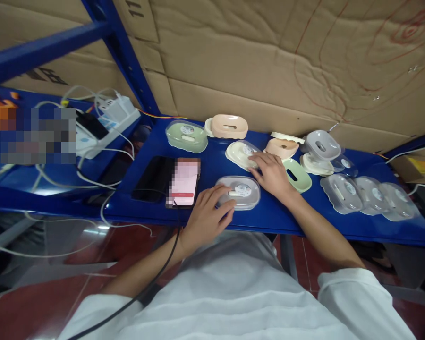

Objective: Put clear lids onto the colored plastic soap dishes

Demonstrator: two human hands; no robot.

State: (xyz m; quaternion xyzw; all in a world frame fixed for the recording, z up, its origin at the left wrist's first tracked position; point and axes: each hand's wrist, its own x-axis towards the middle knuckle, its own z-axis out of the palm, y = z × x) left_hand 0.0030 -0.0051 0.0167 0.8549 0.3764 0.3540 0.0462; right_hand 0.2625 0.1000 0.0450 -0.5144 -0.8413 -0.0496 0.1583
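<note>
My left hand (207, 215) rests on the left edge of a grey soap box with a clear lid (241, 191) at the front of the blue shelf (269, 217). My right hand (271, 174) lies just behind it, its fingertips on a cream soap box with a clear lid (240, 153). Beside my right wrist sits a green tray (297, 175). Whether either hand actually grips its box is unclear.
Two phones lie to the left, one dark (152, 179), one lit (184, 182) with a cable. More soap boxes: green (187, 135), peach (229, 125), peach (281, 147), grey (322, 145), and several clear-lidded ones (370, 193) at right. A power strip (109, 118) with cables is far left. Cardboard backs the shelf.
</note>
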